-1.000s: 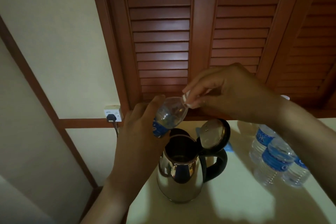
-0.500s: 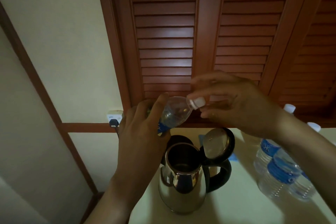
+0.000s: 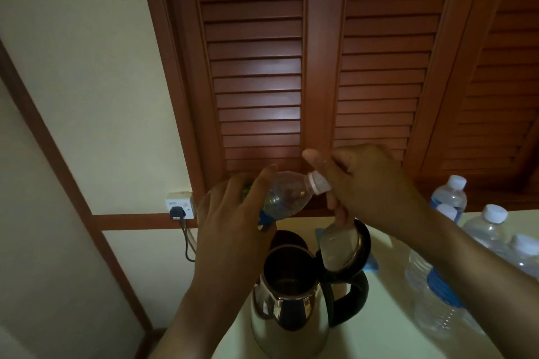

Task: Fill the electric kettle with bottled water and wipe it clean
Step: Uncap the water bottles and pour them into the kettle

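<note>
A steel electric kettle (image 3: 287, 320) with a black handle stands on the pale table (image 3: 388, 326), its lid (image 3: 341, 245) swung open to the right. Above it my left hand (image 3: 230, 230) grips a clear water bottle (image 3: 287, 195) with a blue label, tilted with its neck pointing right. My right hand (image 3: 370, 183) holds the bottle's white cap (image 3: 319, 183) between thumb and fingers. The bottle looks almost empty.
Several full water bottles (image 3: 446, 201) with white caps stand at the table's right side. A wall socket (image 3: 179, 204) with a black plug and cord sits left of the kettle. Brown louvred doors rise behind the table. Something blue (image 3: 372, 264) lies behind the kettle's lid.
Both hands and the bottle sit lower in the frame as the view tilted up. My right hand's thumb has risen above the cap, and its grip on the cap has turned.
</note>
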